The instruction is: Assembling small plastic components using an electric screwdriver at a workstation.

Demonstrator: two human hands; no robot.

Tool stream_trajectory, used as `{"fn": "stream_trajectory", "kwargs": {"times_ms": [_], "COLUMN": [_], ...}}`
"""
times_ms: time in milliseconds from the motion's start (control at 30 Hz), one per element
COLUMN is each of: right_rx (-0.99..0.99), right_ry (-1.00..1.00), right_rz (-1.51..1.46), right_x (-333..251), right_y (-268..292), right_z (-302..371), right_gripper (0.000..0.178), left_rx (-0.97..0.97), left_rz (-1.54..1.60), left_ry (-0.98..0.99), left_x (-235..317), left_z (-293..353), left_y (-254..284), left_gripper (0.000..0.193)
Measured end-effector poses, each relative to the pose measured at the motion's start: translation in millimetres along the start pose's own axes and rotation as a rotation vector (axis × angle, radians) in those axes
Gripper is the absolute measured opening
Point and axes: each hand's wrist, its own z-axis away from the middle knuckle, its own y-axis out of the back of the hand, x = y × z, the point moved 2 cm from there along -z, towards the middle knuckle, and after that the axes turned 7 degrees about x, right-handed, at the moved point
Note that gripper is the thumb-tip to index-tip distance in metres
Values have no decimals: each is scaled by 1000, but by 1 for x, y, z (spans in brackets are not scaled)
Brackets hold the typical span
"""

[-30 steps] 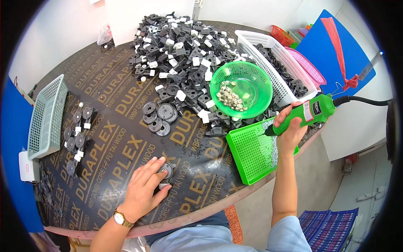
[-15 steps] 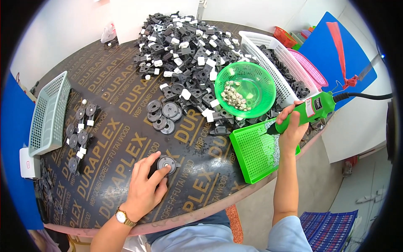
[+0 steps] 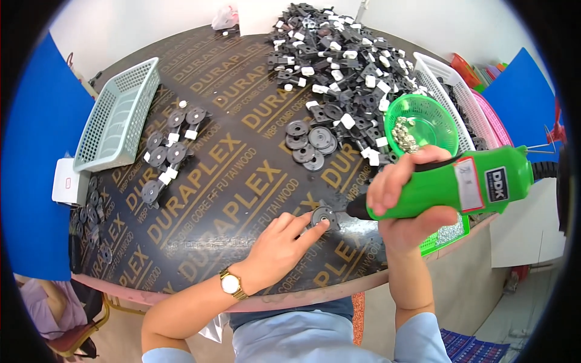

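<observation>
My left hand (image 3: 275,251), with a gold-banded watch on its wrist, steadies a round black plastic wheel part (image 3: 324,218) on the table. A fingertip presses near its centre, and other fingers rest at its rim. In my right hand (image 3: 402,206) is a green electric screwdriver (image 3: 442,190), gripped round its body. Its black nose points left, just right of the wheel part; whether its bit touches the part cannot be made out. The green tray (image 3: 463,227) of small silvery screws is partly hidden behind the right hand and tool.
A heap of black parts with white pieces (image 3: 339,66) covers the far table. Right of it stand a green bowl (image 3: 451,118) of small metal pieces and a white basket (image 3: 463,130). Loose black discs (image 3: 321,138), joined parts (image 3: 175,154) and a pale basket (image 3: 130,160) lie leftward.
My right hand has brought the screwdriver from above the green tray leftward to the wheel part. My left hand still holds the part. The view has shifted, so the table's contents appear farther right.
</observation>
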Motion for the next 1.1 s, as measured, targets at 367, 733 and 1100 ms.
{"fn": "stream_trajectory", "kwargs": {"times_ms": [367,733,1100], "right_rx": [-120,58,283], "right_ry": [-81,52,219], "right_rz": [116,287,446], "right_x": [17,30,-42], "right_y": [-16,-25,94], "right_z": [2,11,-12], "right_gripper": [71,43,64], "left_rx": [11,-12,-15], "left_rz": [-32,-34,-28], "left_ry": [-12,10,-14], "left_x": [-1,4,11], "left_z": [1,3,-4], "left_y": [3,-2,5], "left_gripper": [52,51,48]}}
